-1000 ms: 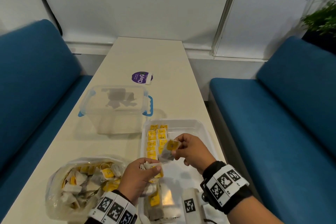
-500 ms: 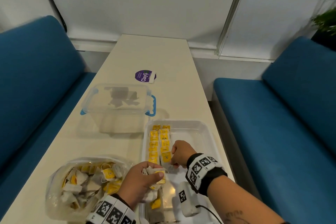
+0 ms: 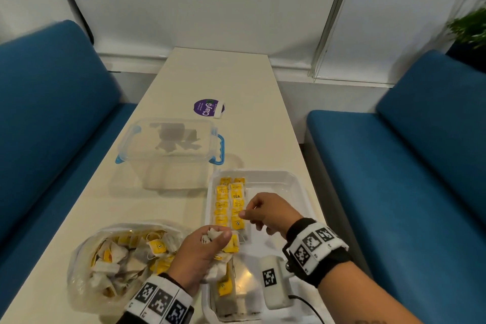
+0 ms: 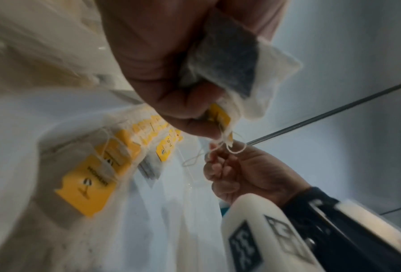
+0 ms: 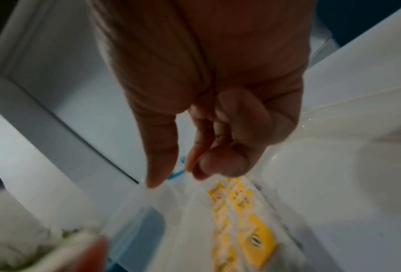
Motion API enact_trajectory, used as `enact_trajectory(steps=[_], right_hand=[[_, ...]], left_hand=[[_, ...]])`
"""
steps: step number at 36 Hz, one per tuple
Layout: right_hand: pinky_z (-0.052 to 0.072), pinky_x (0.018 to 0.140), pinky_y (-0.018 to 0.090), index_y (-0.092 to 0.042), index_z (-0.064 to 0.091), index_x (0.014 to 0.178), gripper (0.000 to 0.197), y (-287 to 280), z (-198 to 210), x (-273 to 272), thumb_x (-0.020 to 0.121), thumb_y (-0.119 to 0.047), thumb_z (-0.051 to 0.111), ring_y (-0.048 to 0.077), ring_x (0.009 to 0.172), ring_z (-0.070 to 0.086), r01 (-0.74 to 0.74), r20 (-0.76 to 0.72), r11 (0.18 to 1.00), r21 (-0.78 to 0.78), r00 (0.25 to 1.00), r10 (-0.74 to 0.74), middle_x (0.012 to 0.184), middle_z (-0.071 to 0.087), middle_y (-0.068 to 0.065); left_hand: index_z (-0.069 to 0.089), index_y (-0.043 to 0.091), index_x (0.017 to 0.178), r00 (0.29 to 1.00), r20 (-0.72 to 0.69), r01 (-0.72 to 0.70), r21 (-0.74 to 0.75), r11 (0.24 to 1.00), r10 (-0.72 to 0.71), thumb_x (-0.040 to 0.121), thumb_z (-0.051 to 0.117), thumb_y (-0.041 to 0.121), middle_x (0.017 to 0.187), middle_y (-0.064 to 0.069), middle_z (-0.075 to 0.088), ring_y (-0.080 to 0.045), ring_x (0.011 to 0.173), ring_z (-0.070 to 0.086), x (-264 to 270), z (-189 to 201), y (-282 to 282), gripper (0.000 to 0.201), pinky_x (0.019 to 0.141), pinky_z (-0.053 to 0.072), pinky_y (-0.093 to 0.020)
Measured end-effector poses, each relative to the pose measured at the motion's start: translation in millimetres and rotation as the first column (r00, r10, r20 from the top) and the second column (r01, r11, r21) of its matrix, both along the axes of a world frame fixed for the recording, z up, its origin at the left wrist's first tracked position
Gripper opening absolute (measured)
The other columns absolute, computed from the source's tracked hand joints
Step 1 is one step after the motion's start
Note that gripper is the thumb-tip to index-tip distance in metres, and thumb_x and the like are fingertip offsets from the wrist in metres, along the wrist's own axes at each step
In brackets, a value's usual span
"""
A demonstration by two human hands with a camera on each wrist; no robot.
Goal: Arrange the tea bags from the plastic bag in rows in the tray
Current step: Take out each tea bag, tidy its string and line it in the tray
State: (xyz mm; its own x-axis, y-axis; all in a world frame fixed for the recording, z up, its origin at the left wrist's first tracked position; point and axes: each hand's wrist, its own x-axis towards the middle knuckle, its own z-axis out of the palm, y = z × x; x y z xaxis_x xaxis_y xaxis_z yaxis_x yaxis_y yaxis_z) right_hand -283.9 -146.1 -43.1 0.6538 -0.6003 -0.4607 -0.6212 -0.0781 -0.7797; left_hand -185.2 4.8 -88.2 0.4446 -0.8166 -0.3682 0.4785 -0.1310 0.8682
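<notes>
A white tray (image 3: 297, 181) lies on the table's right side, with two rows of yellow-tagged tea bags (image 3: 230, 202) along its left wall. My right hand (image 3: 247, 214) hovers just right of the near end of those rows, fingers loosely curled and holding nothing; the right wrist view shows my right hand (image 5: 178, 174) empty above the rows (image 5: 241, 211). My left hand (image 3: 221, 238) grips a bunch of tea bags (image 3: 230, 246) over the tray's near left edge. A held bag (image 4: 232, 60) and loose strings show in the left wrist view. The clear plastic bag (image 3: 115, 258) of tea bags lies left of the tray.
A clear lidded box (image 3: 168, 150) with blue clips stands behind the tray. A purple round label (image 3: 209, 108) lies farther back. More tea bags (image 3: 226, 287) lie at the tray's near end. Blue benches flank the narrow table; its right edge runs close beside the tray.
My right hand carried one tea bag down to the near end of the second row, let it go and has drawn slightly back. The left hand kept its bunch.
</notes>
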Motion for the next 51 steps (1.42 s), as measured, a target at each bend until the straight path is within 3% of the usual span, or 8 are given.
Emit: enact_trajectory(steps=[6, 10, 17, 25, 34, 39, 43, 51], right_hand=[[0.037, 0.045, 0.017, -0.016, 0.061, 0.075, 0.025, 22.5, 15.7, -21.3, 0.077, -0.036, 0.074, 0.005, 0.054, 0.056, -0.113, 0.042, 0.984, 0.139, 0.993, 0.108, 0.067, 0.063, -0.003], [0.036, 0.042, 0.016, -0.014, 0.06, 0.077, 0.019, 37.1, 12.5, -25.7, 0.076, -0.023, 0.076, 0.009, 0.057, 0.057, -0.1, 0.106, 0.982, 0.162, 0.991, 0.084, 0.067, 0.062, -0.002], [0.035, 0.043, 0.018, -0.015, 0.058, 0.077, 0.012, 42.4, 11.5, -29.6, 0.083, -0.012, 0.067, 0.006, 0.057, 0.054, 0.041, 0.234, 0.994, 0.099, 0.97, -0.064, 0.068, 0.06, -0.003], [0.033, 0.044, 0.015, -0.014, 0.053, 0.083, 0.01, 42.1, 14.0, -31.0, 0.092, -0.012, 0.057, 0.005, 0.058, 0.052, 0.149, 0.385, 0.982, 0.116, 0.905, -0.183, 0.068, 0.058, -0.002], [0.042, 0.052, 0.016, -0.021, 0.055, 0.077, 0.015, 35.1, 19.4, -30.0, 0.088, -0.014, 0.063, 0.003, 0.048, 0.05, 0.091, 0.296, 0.984, -0.152, 0.954, -0.043, 0.062, 0.057, -0.002], [0.046, 0.054, 0.017, -0.019, 0.061, 0.071, 0.018, 40.9, 21.8, -24.9, 0.08, -0.008, 0.072, 0.0, 0.047, 0.052, 0.061, 0.313, 0.989, -0.134, 0.95, -0.016, 0.06, 0.058, -0.003], [0.047, 0.06, 0.018, -0.019, 0.066, 0.067, 0.016, 43.5, 24.2, -24.0, 0.077, -0.009, 0.074, 0.002, 0.058, 0.056, 0.104, 0.344, 0.982, -0.155, 0.938, -0.046, 0.066, 0.063, -0.006], [0.054, 0.068, 0.019, -0.02, 0.066, 0.064, 0.018, 39.7, 35.7, -24.8, 0.076, -0.009, 0.075, 0.003, 0.062, 0.063, 0.099, 0.337, 0.975, -0.2, 0.941, -0.026, 0.066, 0.067, -0.007]], left_hand=[[0.061, -0.004, 0.105, 0.999, -0.013, -0.045, -0.042, 0.998, 0.044, 0.033, 0.086, 0.061, 0.08, -0.016, 0.069, -0.019, 0.061, 0.063, -2.6, 2.5, -2.2, 0.1, 0.049, 0.047, -0.022], [0.061, -0.001, 0.103, 0.997, -0.056, -0.05, -0.057, 0.997, 0.047, 0.046, 0.083, 0.052, 0.069, -0.015, 0.066, -0.022, 0.053, 0.057, -7.8, 6.7, -1.5, 0.081, 0.046, 0.042, -0.022], [0.058, 0.002, 0.081, 0.991, -0.116, 0.062, -0.103, 0.993, -0.074, 0.02, 0.094, 0.045, 0.056, -0.01, 0.052, -0.014, 0.038, 0.043, -12.8, 13.5, 0.3, 0.083, 0.034, 0.033, -0.016], [0.055, 0.0, 0.08, 0.997, 0.02, 0.08, 0.019, 0.997, -0.08, 0.067, 0.079, 0.008, 0.061, -0.012, 0.052, -0.01, 0.036, 0.047, -13.9, 5.1, 3.5, 0.028, 0.032, 0.034, -0.016], [0.066, 0.01, 0.09, 0.973, 0.221, 0.064, 0.038, 0.997, -0.071, 0.076, 0.075, 0.006, 0.076, -0.005, 0.061, -0.009, 0.056, 0.057, -10.9, 5.5, 2.4, 0.016, 0.053, 0.046, -0.019], [0.053, 0.003, 0.068, 0.983, 0.155, 0.09, 0.045, 0.995, -0.096, 0.081, 0.068, 0.001, 0.054, -0.009, 0.05, -0.004, 0.027, 0.037, -17.0, 11.6, 0.8, 0.02, 0.03, 0.029, -0.012], [0.06, 0.013, 0.063, 0.983, 0.169, 0.056, 0.066, 0.996, -0.066, 0.056, 0.082, 0.024, 0.058, -0.008, 0.057, -0.015, 0.045, 0.05, -15.2, 8.0, 1.4, 0.025, 0.043, 0.039, -0.021], [0.067, 0.006, 0.09, 0.967, 0.254, 0.014, 0.059, 0.998, -0.028, 0.073, 0.073, -0.004, 0.082, -0.005, 0.068, -0.011, 0.066, 0.063, -10.2, 10.1, 3.5, 0.02, 0.06, 0.052, -0.019]])
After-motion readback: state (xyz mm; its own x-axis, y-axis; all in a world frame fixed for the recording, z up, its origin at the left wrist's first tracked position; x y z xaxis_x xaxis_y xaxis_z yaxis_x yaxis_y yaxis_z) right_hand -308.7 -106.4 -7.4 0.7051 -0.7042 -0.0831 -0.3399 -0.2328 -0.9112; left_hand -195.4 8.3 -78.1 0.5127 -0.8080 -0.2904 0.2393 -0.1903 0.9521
